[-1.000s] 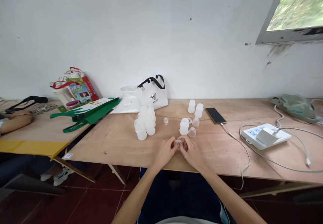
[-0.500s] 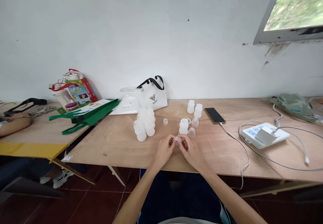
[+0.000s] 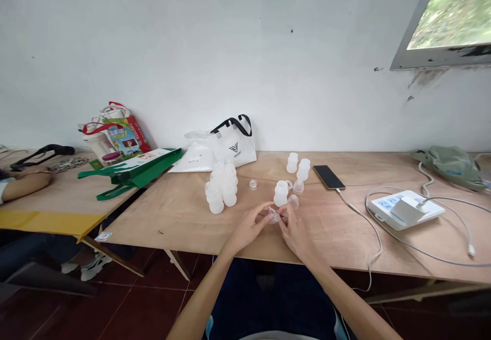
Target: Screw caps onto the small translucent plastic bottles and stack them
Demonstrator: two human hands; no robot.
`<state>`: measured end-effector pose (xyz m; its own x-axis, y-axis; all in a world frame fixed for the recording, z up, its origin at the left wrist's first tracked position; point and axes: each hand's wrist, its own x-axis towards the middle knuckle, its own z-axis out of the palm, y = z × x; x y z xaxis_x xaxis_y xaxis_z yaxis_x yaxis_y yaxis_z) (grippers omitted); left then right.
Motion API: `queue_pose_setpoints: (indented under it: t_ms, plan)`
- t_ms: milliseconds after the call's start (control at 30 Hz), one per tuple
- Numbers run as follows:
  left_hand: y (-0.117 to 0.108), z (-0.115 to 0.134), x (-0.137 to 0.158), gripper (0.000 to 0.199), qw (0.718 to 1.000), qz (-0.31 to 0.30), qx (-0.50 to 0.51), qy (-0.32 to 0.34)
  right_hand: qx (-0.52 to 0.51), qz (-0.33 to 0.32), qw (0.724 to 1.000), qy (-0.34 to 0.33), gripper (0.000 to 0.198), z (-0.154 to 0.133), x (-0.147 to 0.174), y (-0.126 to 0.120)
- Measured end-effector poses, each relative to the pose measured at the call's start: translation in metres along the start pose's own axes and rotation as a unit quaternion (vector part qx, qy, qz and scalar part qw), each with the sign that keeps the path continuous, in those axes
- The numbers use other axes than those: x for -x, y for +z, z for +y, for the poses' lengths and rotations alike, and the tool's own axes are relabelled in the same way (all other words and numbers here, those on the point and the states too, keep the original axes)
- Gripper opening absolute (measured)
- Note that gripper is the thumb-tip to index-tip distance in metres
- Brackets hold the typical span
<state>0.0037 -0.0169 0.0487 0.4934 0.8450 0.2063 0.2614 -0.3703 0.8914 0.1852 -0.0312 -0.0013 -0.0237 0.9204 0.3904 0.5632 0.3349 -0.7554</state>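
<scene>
Between my hands, just in front of the table's near edge, is a small clear piece (image 3: 273, 216) with a rounded, ringed shape like a bottle nipple. My left hand (image 3: 251, 226) pinches it from the left with thumb and forefinger. The fingers of my right hand (image 3: 292, 227) close on its right side. Right behind them stands a frosted white bottle (image 3: 281, 194) with a narrow waist, its mouth uncovered. Beside that bottle are a clear dome cap (image 3: 293, 201), a second dome cap (image 3: 298, 186) and a small ring (image 3: 289, 184). A lone clear round part (image 3: 253, 185) lies behind my left hand.
Several white bottles (image 3: 221, 189) cluster left; two bottles (image 3: 292, 162) stand at the back. A phone (image 3: 329, 177), power strip (image 3: 407, 209) and cables lie right. A white bag (image 3: 238, 148) and green bag (image 3: 153, 171) are behind left. Another person's arm (image 3: 28, 184) rests far left.
The clear piece has been tilted, so its ringed shape now shows more. My left fingers have straightened and spread somewhat, and the hands sit slightly farther apart. The camera view has shifted a little.
</scene>
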Motion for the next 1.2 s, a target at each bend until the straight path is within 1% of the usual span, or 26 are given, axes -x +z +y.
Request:
queue_pose_setpoints:
  t_ms: [133,233,333,433,500,567,700,933,1200]
  plan:
    - [-0.001,-0.005,-0.002,0.034,0.999,0.007,0.034,0.015,-0.009,-0.015,1.0,0.0,0.006,-0.001,0.001,-0.001]
    - [-0.005,-0.008,-0.003,0.033,0.999,0.024,0.021,0.014,0.01,-0.024,1.0,-0.005,0.007,-0.003,0.001,-0.002]
    - [-0.01,-0.014,-0.003,0.031,0.995,0.079,-0.056,-0.007,0.04,-0.026,0.998,-0.035,0.012,-0.003,0.001,-0.001]
    - [-0.011,-0.026,-0.006,0.023,0.977,0.137,-0.157,-0.034,0.092,-0.035,0.993,-0.069,0.016,-0.003,0.001,0.001]
    - [-0.008,-0.035,-0.008,0.014,0.965,0.155,-0.206,-0.043,0.125,-0.045,0.987,-0.092,0.017,-0.002,0.001,0.001]
    - [-0.004,-0.044,-0.01,0.012,0.96,0.151,-0.235,-0.035,0.149,-0.055,0.98,-0.117,0.017,-0.002,0.001,0.002]
    - [0.002,-0.054,-0.01,0.019,0.954,0.131,-0.27,0.001,0.181,-0.056,0.97,-0.153,0.018,-0.001,0.001,0.004]
    - [0.001,-0.053,-0.009,0.019,0.951,0.118,-0.286,0.008,0.198,-0.045,0.965,-0.166,0.017,0.002,0.002,0.006]
    - [0.002,-0.054,-0.01,0.019,0.942,0.121,-0.311,0.015,0.217,-0.068,0.959,-0.172,0.015,-0.001,0.001,0.004]
